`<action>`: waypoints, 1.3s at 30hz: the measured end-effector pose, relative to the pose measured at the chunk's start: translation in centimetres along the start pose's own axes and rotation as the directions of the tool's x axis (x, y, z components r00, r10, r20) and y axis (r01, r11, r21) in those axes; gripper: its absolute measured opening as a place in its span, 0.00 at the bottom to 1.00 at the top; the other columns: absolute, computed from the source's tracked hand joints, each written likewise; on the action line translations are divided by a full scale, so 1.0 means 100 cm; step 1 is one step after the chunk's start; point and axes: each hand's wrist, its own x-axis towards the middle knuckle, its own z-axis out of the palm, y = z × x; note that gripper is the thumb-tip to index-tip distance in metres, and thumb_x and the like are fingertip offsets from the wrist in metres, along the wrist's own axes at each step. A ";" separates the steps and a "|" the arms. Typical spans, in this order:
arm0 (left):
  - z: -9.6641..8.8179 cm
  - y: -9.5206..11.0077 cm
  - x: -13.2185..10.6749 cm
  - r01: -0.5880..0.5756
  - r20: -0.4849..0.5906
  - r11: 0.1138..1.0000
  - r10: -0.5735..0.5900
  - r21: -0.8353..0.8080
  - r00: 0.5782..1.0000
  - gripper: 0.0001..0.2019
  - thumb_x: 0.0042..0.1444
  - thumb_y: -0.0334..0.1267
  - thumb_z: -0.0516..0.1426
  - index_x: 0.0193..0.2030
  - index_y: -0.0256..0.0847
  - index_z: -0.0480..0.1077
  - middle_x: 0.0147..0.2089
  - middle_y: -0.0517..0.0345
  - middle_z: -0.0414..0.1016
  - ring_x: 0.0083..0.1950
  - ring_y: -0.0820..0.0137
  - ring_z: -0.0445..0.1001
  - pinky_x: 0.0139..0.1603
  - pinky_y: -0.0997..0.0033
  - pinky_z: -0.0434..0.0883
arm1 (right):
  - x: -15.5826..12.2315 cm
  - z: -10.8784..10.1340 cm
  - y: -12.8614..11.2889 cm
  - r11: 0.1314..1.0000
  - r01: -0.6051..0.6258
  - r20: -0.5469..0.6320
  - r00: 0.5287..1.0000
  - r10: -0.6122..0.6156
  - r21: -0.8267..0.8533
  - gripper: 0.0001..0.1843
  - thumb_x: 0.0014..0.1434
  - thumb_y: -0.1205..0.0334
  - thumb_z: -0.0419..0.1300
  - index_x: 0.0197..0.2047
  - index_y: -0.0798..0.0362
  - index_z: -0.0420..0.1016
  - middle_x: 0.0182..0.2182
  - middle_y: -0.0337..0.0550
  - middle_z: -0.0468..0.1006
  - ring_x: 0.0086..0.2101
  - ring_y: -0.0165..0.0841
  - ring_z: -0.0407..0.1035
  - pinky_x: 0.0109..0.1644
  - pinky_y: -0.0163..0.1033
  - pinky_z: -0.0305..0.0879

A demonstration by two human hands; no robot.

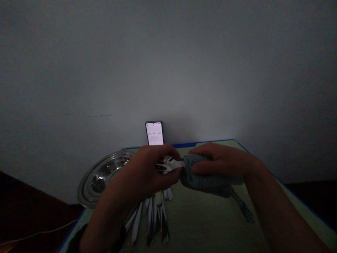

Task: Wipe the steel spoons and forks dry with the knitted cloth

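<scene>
My left hand is closed on a metal fork, with the tines toward its palm and the neck between thumb and fingers. A knitted grey-blue cloth wraps around the fork's handle. Pressing the cloth from the right is my right hand, its thumb and fingers closed around it. One end of the cloth dangles below that hand. Several pieces of metal cutlery lie on the table under and beside my left forearm. Their far ends are partly hidden by the left hand.
A shiny metal bowl stands at the table's left edge, partly behind my left arm. A phone showing a timer leans against the grey wall. The greenish table has a blue edge. A pale cable runs at lower left.
</scene>
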 end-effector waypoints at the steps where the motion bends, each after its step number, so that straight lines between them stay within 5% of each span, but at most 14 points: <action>1: -0.001 0.000 0.000 0.004 -0.002 1.000 -0.004 0.008 1.000 0.08 0.50 0.40 0.58 0.36 0.40 0.71 0.26 0.63 0.73 0.26 0.75 0.70 0.27 0.77 0.66 | 0.001 0.000 0.000 1.000 0.006 0.010 1.000 -0.006 0.004 0.17 0.56 0.50 0.56 0.42 0.54 0.73 0.31 0.37 0.76 0.29 0.27 0.67 0.30 0.30 0.61; 14: -0.011 -0.009 -0.002 0.160 0.148 0.976 -0.138 -0.148 0.979 0.10 0.53 0.43 0.56 0.29 0.38 0.70 0.20 0.65 0.66 0.21 0.79 0.62 0.20 0.82 0.59 | -0.014 -0.009 0.005 0.990 -0.137 0.003 0.991 0.137 -0.024 0.20 0.56 0.46 0.55 0.41 0.54 0.72 0.30 0.39 0.73 0.28 0.28 0.66 0.27 0.30 0.60; 19: -0.005 -0.002 0.002 0.151 0.192 0.978 -0.122 -0.146 0.974 0.12 0.53 0.42 0.55 0.26 0.37 0.71 0.19 0.66 0.61 0.20 0.79 0.57 0.18 0.81 0.55 | -0.005 -0.001 -0.002 0.991 -0.065 -0.021 0.998 0.063 -0.121 0.19 0.56 0.47 0.55 0.40 0.54 0.72 0.30 0.38 0.73 0.29 0.29 0.66 0.29 0.31 0.60; 27: 0.003 -0.006 0.004 0.161 0.267 0.973 -0.113 -0.167 0.957 0.09 0.53 0.40 0.55 0.31 0.36 0.70 0.24 0.64 0.68 0.25 0.77 0.65 0.23 0.80 0.60 | 0.004 0.004 -0.006 0.973 0.062 0.048 0.997 -0.052 -0.224 0.16 0.58 0.51 0.53 0.37 0.55 0.71 0.30 0.39 0.73 0.29 0.28 0.65 0.29 0.31 0.58; 33: 0.000 -0.008 0.004 0.165 0.310 0.976 -0.115 -0.140 0.944 0.13 0.56 0.45 0.53 0.37 0.38 0.71 0.29 0.61 0.72 0.29 0.73 0.69 0.28 0.77 0.63 | -0.005 -0.003 0.001 0.980 -0.074 0.037 0.996 0.082 -0.183 0.22 0.56 0.43 0.52 0.39 0.54 0.70 0.32 0.40 0.74 0.31 0.30 0.67 0.30 0.32 0.61; 39: -0.007 -0.014 0.001 0.168 0.303 0.978 -0.124 -0.121 0.945 0.20 0.58 0.50 0.50 0.28 0.37 0.74 0.19 0.65 0.60 0.21 0.78 0.56 0.20 0.79 0.53 | -0.011 -0.010 0.008 0.976 -0.137 0.015 0.990 0.141 -0.167 0.23 0.58 0.44 0.50 0.44 0.53 0.71 0.35 0.42 0.75 0.33 0.32 0.68 0.32 0.34 0.61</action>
